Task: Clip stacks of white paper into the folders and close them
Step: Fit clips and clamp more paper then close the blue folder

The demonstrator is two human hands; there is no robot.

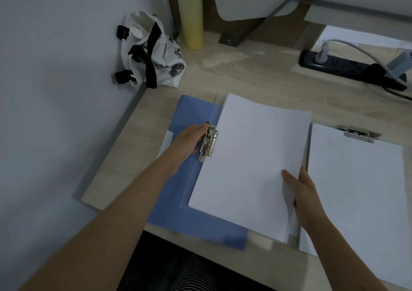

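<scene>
White paper stack (252, 157) lies long edge against the metal clip (209, 142) the left hand (196, 134) grips; right hand (305, 192) pinches the opposite edge.

A white cloth bag (153, 50) with black straps slumps against the wall (55, 67) at the desk (256, 72) corner, a yellow cylinder (192, 18) upright beside it; a black power strip (343, 66) lies far right.
</scene>
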